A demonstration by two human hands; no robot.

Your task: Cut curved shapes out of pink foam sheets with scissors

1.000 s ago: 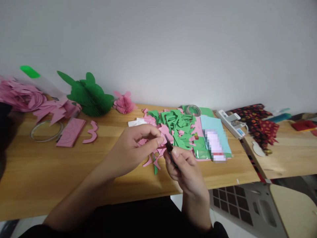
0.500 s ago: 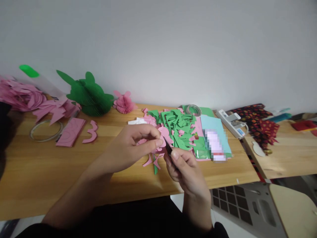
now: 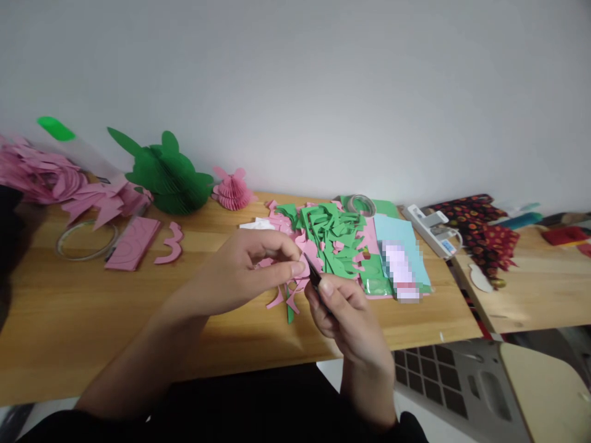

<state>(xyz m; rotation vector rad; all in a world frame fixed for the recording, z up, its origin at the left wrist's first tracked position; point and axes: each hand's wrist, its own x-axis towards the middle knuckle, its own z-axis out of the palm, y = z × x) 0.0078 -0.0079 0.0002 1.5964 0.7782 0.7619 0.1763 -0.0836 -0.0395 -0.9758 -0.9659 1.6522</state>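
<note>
Over the middle of the table, my left hand (image 3: 252, 261) is closed, its thumb and fingertips pinching a small pink paper piece (image 3: 305, 266). My right hand (image 3: 344, 314) wraps round dark scissors (image 3: 314, 272), whose handles are hidden in the palm. Their narrow tip points up and left and meets the edge of the pink paper. Just behind both hands lies a heap of green paper scraps (image 3: 330, 231) mixed with pink ones. A few curved pink offcuts (image 3: 292, 301) rest on the wood below my left fingertips.
Left on the table (image 3: 221, 344) are a tape roll (image 3: 87, 257), folded pink paper (image 3: 133, 244) and a wavy pink cutout (image 3: 172, 247). A green honeycomb paper shape (image 3: 170, 178) and a smaller pink one (image 3: 232, 192) stand by the wall. A power strip (image 3: 431, 231) lies right.
The pink paper between my hands has tilted and shows less of its surface above the blade. Both hands keep nearly the same place, and the view has shifted very slightly.
</note>
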